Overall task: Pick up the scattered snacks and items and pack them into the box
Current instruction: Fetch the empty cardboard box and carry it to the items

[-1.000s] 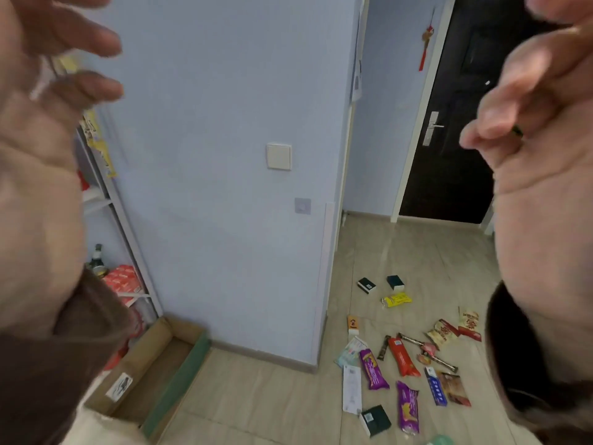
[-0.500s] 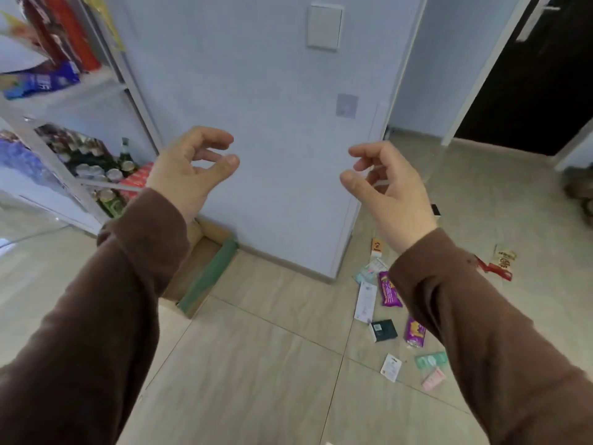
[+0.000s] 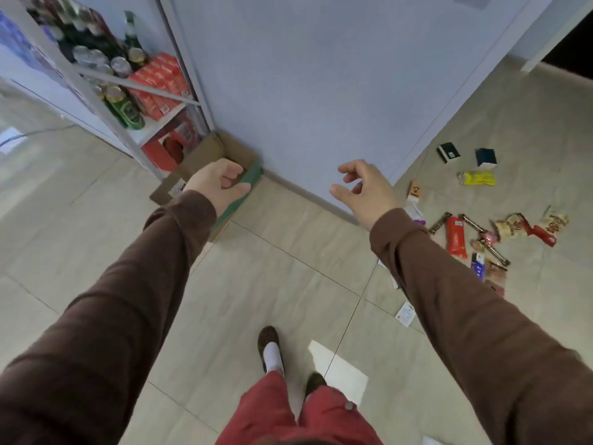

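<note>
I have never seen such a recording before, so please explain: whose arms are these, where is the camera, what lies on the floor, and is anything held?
No machine here: a person wears one camera on the head, looking down. The left hand and right hand reach forward with loosely curled fingers, holding nothing. An open brown cardboard box with a green side stands by the blue wall, beside a white metal shelf of bottles. Scattered snack packets, such as a long red packet and a yellow packet, lie on the beige tiled floor at the right.

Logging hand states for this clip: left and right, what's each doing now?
Left hand: empty, fingers loosely curled, over the box.
Right hand: empty, fingers loosely curled.
</note>
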